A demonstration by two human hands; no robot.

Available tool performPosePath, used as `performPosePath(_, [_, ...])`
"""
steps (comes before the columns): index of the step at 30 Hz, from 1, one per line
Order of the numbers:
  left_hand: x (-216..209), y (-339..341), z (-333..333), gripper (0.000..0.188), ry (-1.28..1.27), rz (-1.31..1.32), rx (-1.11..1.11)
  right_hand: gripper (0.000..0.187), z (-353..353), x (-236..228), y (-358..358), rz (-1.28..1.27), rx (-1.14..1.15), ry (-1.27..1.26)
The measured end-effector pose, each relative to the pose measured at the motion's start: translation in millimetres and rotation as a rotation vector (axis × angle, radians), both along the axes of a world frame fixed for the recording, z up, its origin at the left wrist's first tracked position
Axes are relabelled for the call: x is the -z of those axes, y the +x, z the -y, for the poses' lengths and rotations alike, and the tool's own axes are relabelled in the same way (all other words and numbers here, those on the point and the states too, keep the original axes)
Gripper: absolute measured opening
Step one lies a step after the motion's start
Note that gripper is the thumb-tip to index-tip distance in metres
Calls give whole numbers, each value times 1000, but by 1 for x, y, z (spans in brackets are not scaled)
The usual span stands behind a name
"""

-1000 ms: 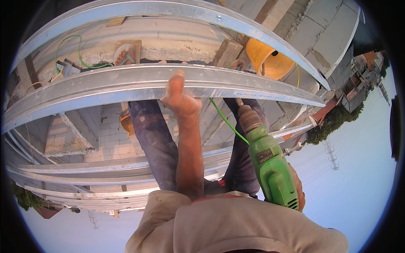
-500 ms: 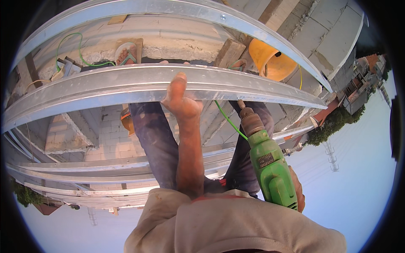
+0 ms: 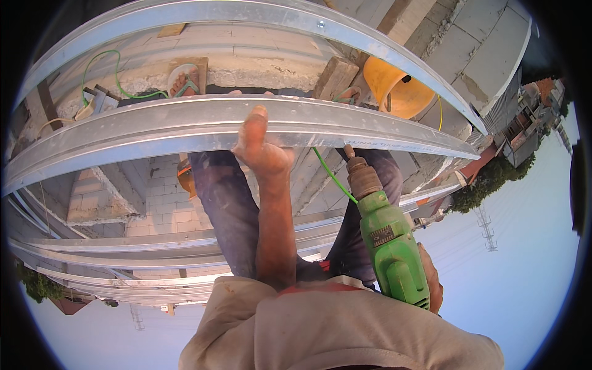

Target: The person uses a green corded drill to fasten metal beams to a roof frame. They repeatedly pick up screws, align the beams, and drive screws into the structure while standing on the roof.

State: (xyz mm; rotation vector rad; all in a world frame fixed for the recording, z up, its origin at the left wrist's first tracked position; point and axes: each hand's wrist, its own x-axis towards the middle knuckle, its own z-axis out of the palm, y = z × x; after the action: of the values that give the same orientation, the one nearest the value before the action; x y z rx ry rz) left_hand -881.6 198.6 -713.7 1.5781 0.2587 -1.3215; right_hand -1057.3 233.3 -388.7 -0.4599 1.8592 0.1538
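My left hand (image 3: 264,145) grips a long silver metal channel (image 3: 166,126) that spans the view. Its thumb lies on the near face, and a few fingertips show over the far edge. In my right hand (image 3: 432,279) is a green power drill (image 3: 393,250), held at the body; most of those fingers are hidden behind it. The drill's chuck (image 3: 362,176) points up and slightly left, its tip meeting the channel's lower edge right of my left hand. Whether the bit turns, I cannot tell.
Another metal channel (image 3: 246,15) arches across the far side. A yellow hard hat (image 3: 401,89) rests beyond the channel at the right, near a wooden block (image 3: 336,77). Green cord (image 3: 117,68) trails at the left. Several more metal channels (image 3: 154,246) run behind my legs, above concrete walls.
The drill and my right hand have shifted slightly left, the tip staying at the channel's edge. My left hand keeps its grip and has moved very slightly left.
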Motion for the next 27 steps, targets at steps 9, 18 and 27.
performPosePath(9, [-6, 1, 5, 62, 15, -12, 15, 88, -9, 2, -4, 13, 82, -23])
performPosePath(18, [17, 14, -1, 60, -118, 69, 151, 85, -45, -61, -7, 76, 312, -95])
performPosePath(27, [6, 45, 8, 70, -25, 72, 406, 80, -103, -119, -42, 256, 780, -88])
